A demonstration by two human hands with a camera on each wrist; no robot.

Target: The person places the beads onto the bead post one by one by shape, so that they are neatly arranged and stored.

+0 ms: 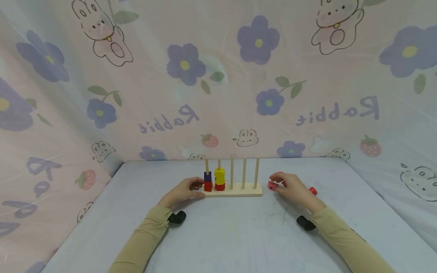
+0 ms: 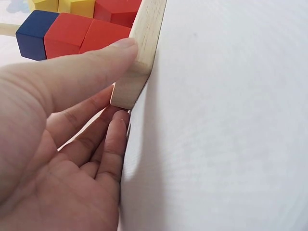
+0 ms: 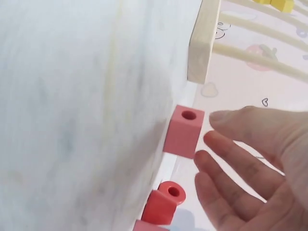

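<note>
My left hand (image 1: pixel 184 190) holds the left end of a wooden peg stand (image 1: pixel 235 193), thumb along the front edge and fingers curled behind the end. On the stand's leftmost peg, a blue cube (image 2: pixel 36 36) sits above red cubes (image 2: pixel 65 33). Yellow blocks (image 1: pixel 220 176) over a red block (image 1: pixel 220 187) fill the second peg; the other three pegs are bare. Right of the stand, my right hand (image 1: pixel 295 190) hovers with loosely bent fingers around a pink cube (image 3: pixel 183 134). The cube rests on the table, its holed face showing, fingertips close to its side.
A red round bead (image 3: pixel 172 192) and a red cube (image 3: pixel 159 208) lie beyond the pink cube, with part of another pink block (image 3: pixel 149 226). A red piece (image 1: pixel 313 190) shows behind the right wrist. A patterned curtain (image 1: pixel 225 94) hangs behind the white table (image 1: pixel 232 235).
</note>
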